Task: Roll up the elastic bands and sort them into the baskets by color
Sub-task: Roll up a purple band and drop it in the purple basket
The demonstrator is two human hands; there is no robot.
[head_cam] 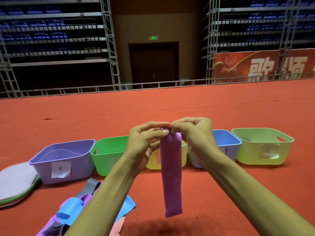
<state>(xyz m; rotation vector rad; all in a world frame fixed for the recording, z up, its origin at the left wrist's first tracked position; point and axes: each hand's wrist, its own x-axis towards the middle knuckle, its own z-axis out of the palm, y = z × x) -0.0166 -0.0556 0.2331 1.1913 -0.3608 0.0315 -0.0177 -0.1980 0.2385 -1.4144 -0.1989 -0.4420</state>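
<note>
Between the fingers [154,133] of left hand [143,145] and right hand [194,137], both clamped on its top end, long flat purple elastic band [171,176] hangs straight below them, likely to start a tight roll; lilac plastic basket [81,167], probably its bin, sits below-left of fingers

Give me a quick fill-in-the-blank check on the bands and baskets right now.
The left hand and right hand pinch the top of a ____ band.
The basket beside the purple basket is ____.
The row counts ____ baskets.
The pile of loose bands lies to the person's ____.
Missing words: purple; green; five; left.
</note>
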